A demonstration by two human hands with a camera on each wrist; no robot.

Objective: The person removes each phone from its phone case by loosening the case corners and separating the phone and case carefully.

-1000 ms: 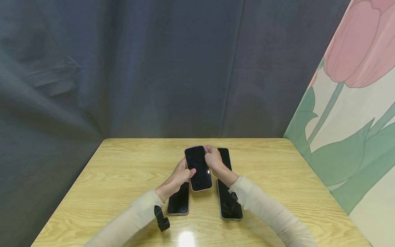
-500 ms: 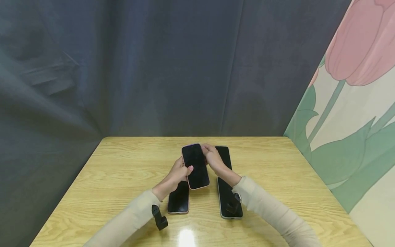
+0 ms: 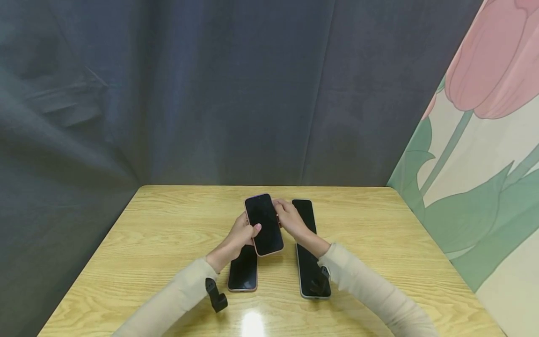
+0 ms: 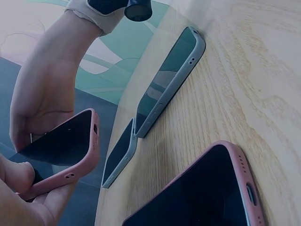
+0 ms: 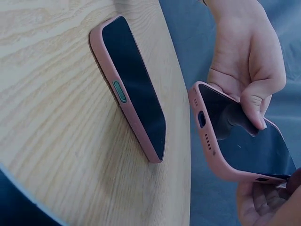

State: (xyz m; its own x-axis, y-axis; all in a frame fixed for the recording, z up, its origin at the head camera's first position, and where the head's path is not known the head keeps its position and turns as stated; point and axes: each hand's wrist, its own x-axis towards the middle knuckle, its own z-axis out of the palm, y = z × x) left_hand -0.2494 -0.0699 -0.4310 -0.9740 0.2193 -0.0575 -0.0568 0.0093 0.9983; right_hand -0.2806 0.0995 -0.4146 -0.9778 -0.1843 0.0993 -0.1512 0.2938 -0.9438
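A smartphone in a pink case (image 3: 264, 224) is held tilted above the table, its dark screen facing up. My left hand (image 3: 242, 234) grips its left edge, with the thumb lying on the screen; the left wrist view shows fingers beneath the case (image 4: 70, 172). At the upper right edge, my right hand (image 3: 290, 220) holds the phone with curled fingers, partly cut off in the right wrist view. Below my left hand, a second pink-cased smartphone (image 3: 243, 274) lies screen up, its top end hidden from the head view.
Two smartphones in pale blue-grey cases lie end to end under my right arm, a nearer one (image 3: 311, 276) and a farther one (image 3: 304, 213). The wooden table (image 3: 168, 234) ends at a dark curtain (image 3: 236, 93); a tulip-painted wall (image 3: 471, 187) borders the right.
Both hands have shifted slightly left and away with the pink-cased phone. The right fingers have slid a little along its edge. The phones on the table stay where they were.
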